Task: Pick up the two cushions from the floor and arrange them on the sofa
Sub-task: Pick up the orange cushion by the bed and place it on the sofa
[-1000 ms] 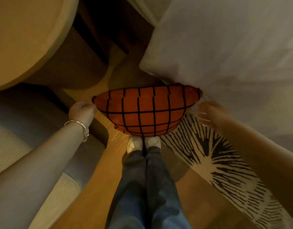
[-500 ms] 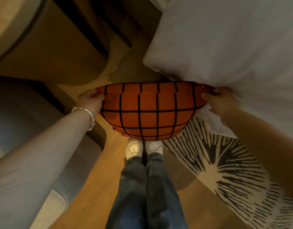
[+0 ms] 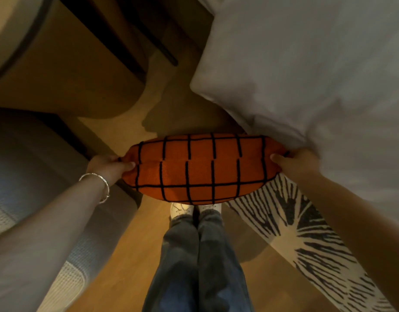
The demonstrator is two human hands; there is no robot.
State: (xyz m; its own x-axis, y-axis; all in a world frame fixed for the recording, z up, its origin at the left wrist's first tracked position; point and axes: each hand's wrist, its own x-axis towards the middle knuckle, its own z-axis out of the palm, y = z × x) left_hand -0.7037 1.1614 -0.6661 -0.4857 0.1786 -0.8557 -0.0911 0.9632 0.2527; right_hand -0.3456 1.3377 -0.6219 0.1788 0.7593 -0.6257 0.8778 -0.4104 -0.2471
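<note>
Head view: orange cushion [image 3: 200, 168] pinched at both ends by left hand [image 3: 108, 166] and right hand [image 3: 295, 163] fingers.

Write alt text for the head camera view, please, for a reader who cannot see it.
Seen from above, a left hand and right hand grip opposite ends of an orange cushion with black grid lines, held above white shoes. A large white cushion fills the upper right.

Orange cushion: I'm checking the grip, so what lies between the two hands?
Only the orange cushion, pinched at its ends by the left hand and right hand, per the head view.
</note>
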